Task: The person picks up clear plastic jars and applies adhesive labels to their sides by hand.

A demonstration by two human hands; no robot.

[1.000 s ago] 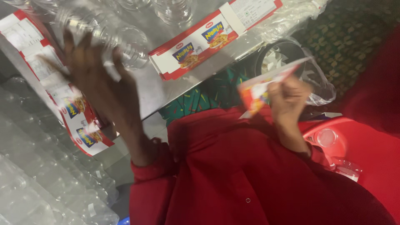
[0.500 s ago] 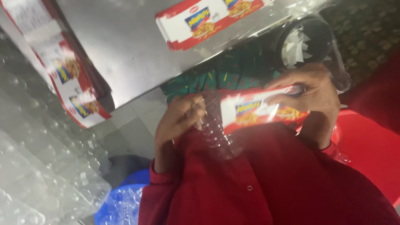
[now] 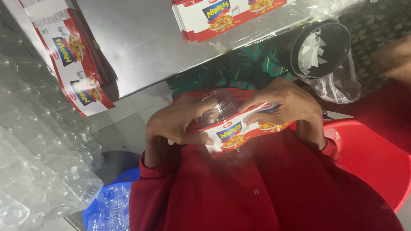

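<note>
A clear plastic jar (image 3: 219,107) rests against my red shirt, held by my left hand (image 3: 177,122), which wraps its side. A red and white snack label (image 3: 239,130) with a blue patch lies around the jar's front. My right hand (image 3: 284,105) presses the label's right end onto the jar. Both hands are close together above my lap.
The steel table (image 3: 150,38) carries one stack of labels (image 3: 222,17) at its near edge and another stack (image 3: 75,60) hanging off the left corner. A black round bin (image 3: 319,49) with a plastic liner, a red tub (image 3: 368,158), bagged clear jars (image 3: 38,167) and a blue basket (image 3: 109,205) surround me.
My left hand came off the table with a clear jar and brought it to my lap. My right hand brought the label to it and now wraps it around the jar.
</note>
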